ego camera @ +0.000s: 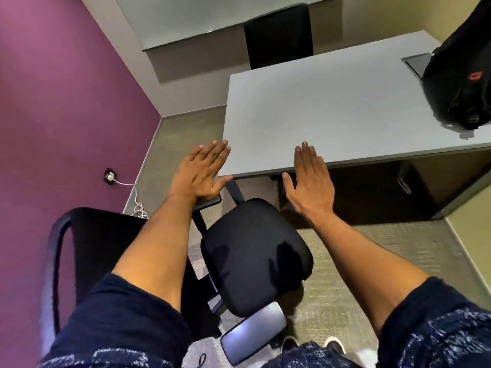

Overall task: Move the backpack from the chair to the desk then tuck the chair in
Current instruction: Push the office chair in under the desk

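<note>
One wide-angle head camera looks steeply down and forward from above the person's own outstretched forearms, close over the chair (255,251) and the near edge of the desk (332,107), with the purple wall (66,88) at its left.

Purple wall (66,102), grey carpet (345,261), second desk (186,27).

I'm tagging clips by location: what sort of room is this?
Probably a small office or study room: a grey desk with a backpack on it, an office chair pulled out in front, and a second desk with its own chair behind.
</note>
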Action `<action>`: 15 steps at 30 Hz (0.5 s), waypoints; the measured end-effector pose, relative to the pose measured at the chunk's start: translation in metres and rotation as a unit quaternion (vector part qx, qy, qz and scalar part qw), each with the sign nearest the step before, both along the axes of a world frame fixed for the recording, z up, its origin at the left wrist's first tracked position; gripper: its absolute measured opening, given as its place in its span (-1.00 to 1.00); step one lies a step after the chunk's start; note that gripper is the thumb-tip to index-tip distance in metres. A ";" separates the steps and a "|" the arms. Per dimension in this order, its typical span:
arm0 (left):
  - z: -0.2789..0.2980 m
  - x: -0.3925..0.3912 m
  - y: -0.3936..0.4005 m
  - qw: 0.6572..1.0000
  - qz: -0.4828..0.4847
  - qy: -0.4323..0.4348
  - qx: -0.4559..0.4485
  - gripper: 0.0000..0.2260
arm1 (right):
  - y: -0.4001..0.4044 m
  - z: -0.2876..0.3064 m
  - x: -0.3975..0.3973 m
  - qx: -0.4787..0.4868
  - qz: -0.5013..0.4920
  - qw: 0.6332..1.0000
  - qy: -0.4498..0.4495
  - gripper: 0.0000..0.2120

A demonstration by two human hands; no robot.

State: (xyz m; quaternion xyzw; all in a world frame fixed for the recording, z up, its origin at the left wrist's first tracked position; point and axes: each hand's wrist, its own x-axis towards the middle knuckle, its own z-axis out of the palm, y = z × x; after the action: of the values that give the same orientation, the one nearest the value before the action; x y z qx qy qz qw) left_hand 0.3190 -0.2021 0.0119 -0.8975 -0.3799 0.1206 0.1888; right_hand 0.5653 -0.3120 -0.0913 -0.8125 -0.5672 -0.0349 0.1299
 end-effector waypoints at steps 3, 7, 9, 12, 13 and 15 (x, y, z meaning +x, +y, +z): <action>0.010 0.002 -0.007 1.000 0.007 0.014 0.003 -0.18 | -0.004 0.007 0.010 0.000 0.022 1.000 -0.003 -0.28; 0.024 0.005 -0.009 0.999 -0.004 0.030 0.019 -0.20 | -0.006 0.016 0.022 0.025 0.047 0.999 0.008 -0.27; 0.029 0.009 -0.012 0.998 -0.014 0.048 0.032 -0.21 | -0.009 0.016 0.027 0.031 0.050 0.998 0.010 -0.27; 0.038 0.008 -0.017 0.997 -0.020 0.061 0.051 -0.24 | -0.011 0.018 0.032 0.039 0.055 0.998 0.017 -0.27; 0.041 0.006 -0.018 0.996 -0.020 0.060 0.055 -0.24 | -0.010 0.020 0.032 0.044 0.054 0.997 0.021 -0.28; 0.044 0.001 -0.018 0.997 -0.014 0.061 0.055 -0.25 | -0.007 0.021 0.029 0.053 0.050 0.997 0.026 -0.28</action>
State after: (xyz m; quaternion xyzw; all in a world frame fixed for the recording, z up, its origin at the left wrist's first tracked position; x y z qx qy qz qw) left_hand 0.3203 -0.2197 0.0562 -0.8819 -0.3615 0.1511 0.2620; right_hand 0.5940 -0.3185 -0.0699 -0.7760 -0.6006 -0.0371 0.1888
